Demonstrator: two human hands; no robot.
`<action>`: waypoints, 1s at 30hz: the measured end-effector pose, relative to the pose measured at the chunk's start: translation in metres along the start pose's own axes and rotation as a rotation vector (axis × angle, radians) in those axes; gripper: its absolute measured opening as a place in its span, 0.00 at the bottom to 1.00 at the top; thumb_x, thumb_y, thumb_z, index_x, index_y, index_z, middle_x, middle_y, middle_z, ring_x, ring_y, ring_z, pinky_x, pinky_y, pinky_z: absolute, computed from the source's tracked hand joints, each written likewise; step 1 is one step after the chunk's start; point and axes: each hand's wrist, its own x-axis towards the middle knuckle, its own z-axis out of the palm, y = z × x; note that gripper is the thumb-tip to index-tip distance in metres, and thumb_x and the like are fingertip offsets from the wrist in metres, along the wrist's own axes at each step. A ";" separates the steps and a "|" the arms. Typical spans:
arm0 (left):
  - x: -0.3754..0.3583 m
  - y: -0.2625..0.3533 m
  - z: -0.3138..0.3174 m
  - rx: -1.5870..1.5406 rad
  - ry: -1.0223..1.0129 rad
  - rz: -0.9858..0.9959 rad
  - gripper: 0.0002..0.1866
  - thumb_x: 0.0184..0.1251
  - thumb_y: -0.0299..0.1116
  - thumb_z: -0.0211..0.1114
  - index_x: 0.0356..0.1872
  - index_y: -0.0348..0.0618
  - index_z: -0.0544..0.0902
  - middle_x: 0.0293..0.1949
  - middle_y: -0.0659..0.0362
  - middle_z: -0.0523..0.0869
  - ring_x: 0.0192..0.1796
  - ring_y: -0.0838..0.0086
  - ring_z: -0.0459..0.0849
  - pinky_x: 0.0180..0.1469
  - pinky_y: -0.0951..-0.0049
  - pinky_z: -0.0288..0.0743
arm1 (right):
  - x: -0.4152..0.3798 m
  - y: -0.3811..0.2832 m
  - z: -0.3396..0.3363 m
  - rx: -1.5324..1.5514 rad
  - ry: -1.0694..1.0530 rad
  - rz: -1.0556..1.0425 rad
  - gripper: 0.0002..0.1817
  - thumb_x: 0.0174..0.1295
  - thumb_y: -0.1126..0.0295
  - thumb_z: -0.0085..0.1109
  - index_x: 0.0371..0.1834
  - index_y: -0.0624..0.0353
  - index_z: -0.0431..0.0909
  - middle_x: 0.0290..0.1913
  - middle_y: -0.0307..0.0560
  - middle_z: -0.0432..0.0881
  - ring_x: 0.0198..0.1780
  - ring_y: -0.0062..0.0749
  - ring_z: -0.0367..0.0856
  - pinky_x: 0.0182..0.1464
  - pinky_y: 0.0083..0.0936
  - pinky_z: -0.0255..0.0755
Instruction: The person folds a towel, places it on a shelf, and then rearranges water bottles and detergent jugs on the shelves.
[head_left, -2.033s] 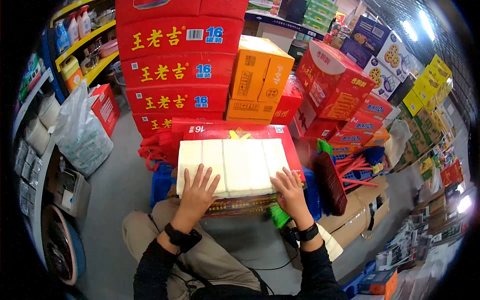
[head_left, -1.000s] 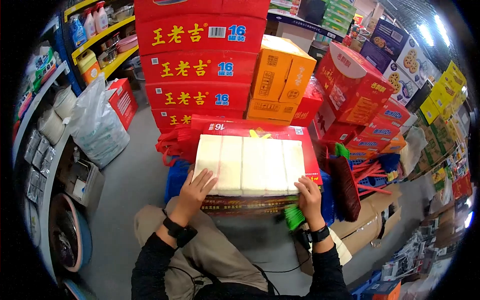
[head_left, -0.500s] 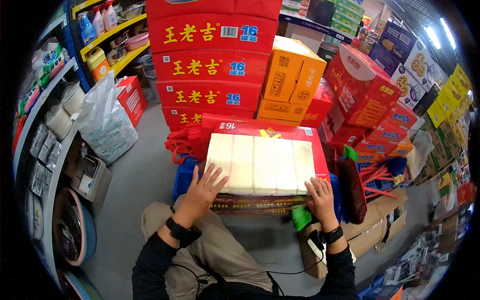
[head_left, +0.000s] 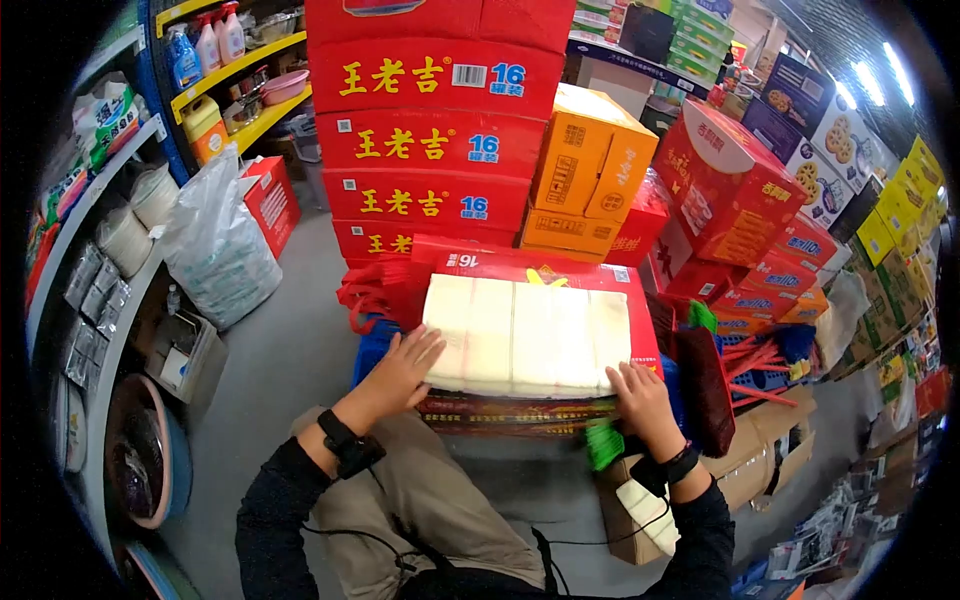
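A cream folded cloth [head_left: 520, 335], towel-like with faint pink lines, lies flat on a red carton [head_left: 635, 300] in front of me. My left hand [head_left: 405, 368] rests against its left front corner, fingers stretched out and close together. At the front right corner, my right hand [head_left: 643, 400] touches the cloth with its fingers extended and somewhat apart. Both hands are open, and neither is wrapped round anything. Dark wristbands with cables sit on both wrists. Red bag-like material [head_left: 385, 290] lies left of the cloth.
Stacked red drink cartons [head_left: 435, 145] rise behind the cloth, with orange boxes [head_left: 590, 165] beside them. Brushes with dark red [head_left: 705, 395] and green bristles [head_left: 604, 445] stand at right. A white plastic bag [head_left: 215, 240] and shelving flank the left floor. An opened cardboard box [head_left: 740, 460] lies right.
My left hand has slid from the cloth's top to its left front corner, its fingers drawing closer together. The right hand stays at the right corner. The view has shifted slightly.
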 end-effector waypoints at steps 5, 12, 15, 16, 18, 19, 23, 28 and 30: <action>-0.016 -0.005 0.022 -0.787 0.301 -0.405 0.24 0.47 0.20 0.58 0.50 0.37 0.67 0.44 0.53 0.72 0.44 0.67 0.73 0.47 0.71 0.69 | -0.001 -0.001 0.003 0.058 0.025 0.120 0.19 0.47 0.74 0.52 0.46 0.56 0.72 0.44 0.52 0.74 0.50 0.45 0.71 0.55 0.41 0.62; -0.030 -0.003 0.014 -1.569 0.215 -0.720 0.10 0.61 0.22 0.49 0.44 0.32 0.70 0.36 0.52 0.79 0.37 0.70 0.79 0.40 0.74 0.74 | 0.038 -0.052 -0.038 0.218 0.088 0.202 0.29 0.32 0.76 0.53 0.47 0.61 0.69 0.46 0.53 0.71 0.57 0.48 0.64 0.62 0.48 0.51; -0.023 0.003 0.012 -1.599 0.199 -0.727 0.12 0.63 0.25 0.49 0.45 0.29 0.70 0.37 0.50 0.79 0.39 0.69 0.80 0.40 0.74 0.75 | 0.081 -0.096 -0.040 0.418 0.111 0.103 0.29 0.38 0.73 0.57 0.51 0.61 0.66 0.48 0.53 0.70 0.58 0.48 0.63 0.62 0.47 0.51; -0.022 0.003 0.012 -1.618 0.208 -0.740 0.12 0.63 0.25 0.49 0.46 0.29 0.70 0.37 0.50 0.79 0.39 0.69 0.80 0.40 0.74 0.75 | 0.097 -0.111 -0.037 0.457 0.106 0.077 0.31 0.40 0.70 0.60 0.53 0.61 0.64 0.49 0.53 0.69 0.58 0.48 0.63 0.62 0.47 0.51; -0.020 0.003 0.010 -1.708 0.247 -0.745 0.12 0.63 0.25 0.49 0.45 0.29 0.70 0.37 0.50 0.79 0.39 0.69 0.80 0.41 0.74 0.75 | 0.124 -0.137 -0.031 0.516 0.061 -0.004 0.34 0.43 0.63 0.63 0.55 0.61 0.62 0.53 0.53 0.68 0.60 0.48 0.61 0.63 0.45 0.51; -0.019 0.003 0.007 -1.740 0.262 -0.751 0.12 0.63 0.25 0.49 0.45 0.29 0.70 0.37 0.50 0.79 0.39 0.69 0.80 0.41 0.73 0.76 | 0.135 -0.146 -0.025 0.465 0.046 -0.033 0.35 0.43 0.62 0.63 0.56 0.62 0.62 0.53 0.53 0.68 0.60 0.48 0.61 0.63 0.45 0.51; -0.023 0.001 0.002 -1.755 0.295 -0.757 0.12 0.62 0.23 0.48 0.46 0.29 0.70 0.37 0.50 0.79 0.40 0.68 0.80 0.44 0.72 0.74 | 0.154 -0.163 0.018 0.362 -0.062 -0.054 0.33 0.46 0.60 0.62 0.55 0.62 0.63 0.55 0.53 0.67 0.61 0.47 0.60 0.63 0.44 0.51; -0.035 0.006 0.019 -1.318 0.356 -0.536 0.13 0.59 0.24 0.54 0.46 0.32 0.72 0.39 0.54 0.80 0.41 0.71 0.78 0.46 0.73 0.71 | 0.152 -0.155 0.021 0.751 0.051 0.143 0.23 0.49 0.69 0.58 0.50 0.64 0.66 0.49 0.57 0.71 0.57 0.49 0.65 0.61 0.42 0.55; -0.036 0.016 0.019 -0.964 0.435 -0.431 0.14 0.59 0.25 0.55 0.46 0.33 0.73 0.40 0.54 0.80 0.41 0.72 0.78 0.45 0.75 0.71 | 0.150 -0.154 0.025 0.914 0.065 0.334 0.22 0.53 0.71 0.55 0.51 0.65 0.65 0.47 0.60 0.72 0.51 0.50 0.70 0.53 0.37 0.63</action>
